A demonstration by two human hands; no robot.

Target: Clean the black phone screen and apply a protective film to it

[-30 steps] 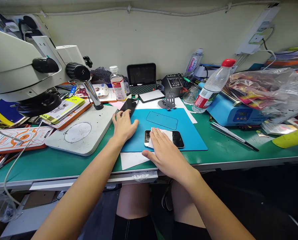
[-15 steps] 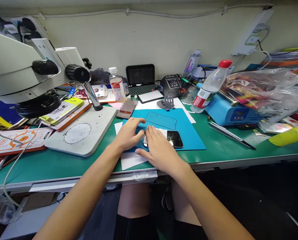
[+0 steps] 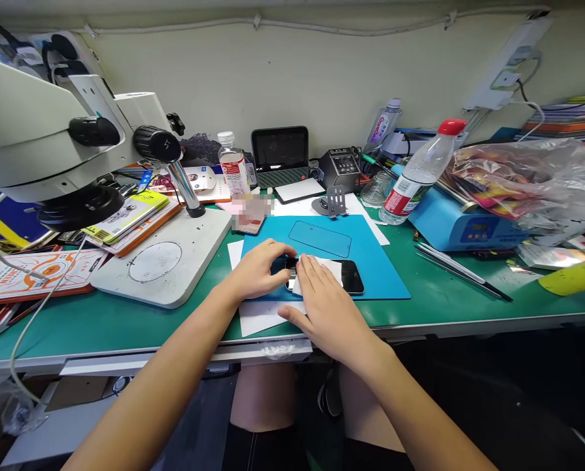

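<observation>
Left grip (image 3: 257, 269) curls loosely; right grip (image 3: 330, 301) lies flat.

Shows a glossy black smartphone (image 3: 354, 280) with a pale rim, lying flat and crosswise near the front edge of a blue mat (image 3: 381, 271). Has a thin white sheet (image 3: 334, 267), of paper or cloth, laid over its middle, leaving the right end bare.

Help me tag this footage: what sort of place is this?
Probably an electronics repair bench: a stereo microscope stands at left, a smartphone lies on a blue mat, and what looks like a soldering station sits behind.
</observation>
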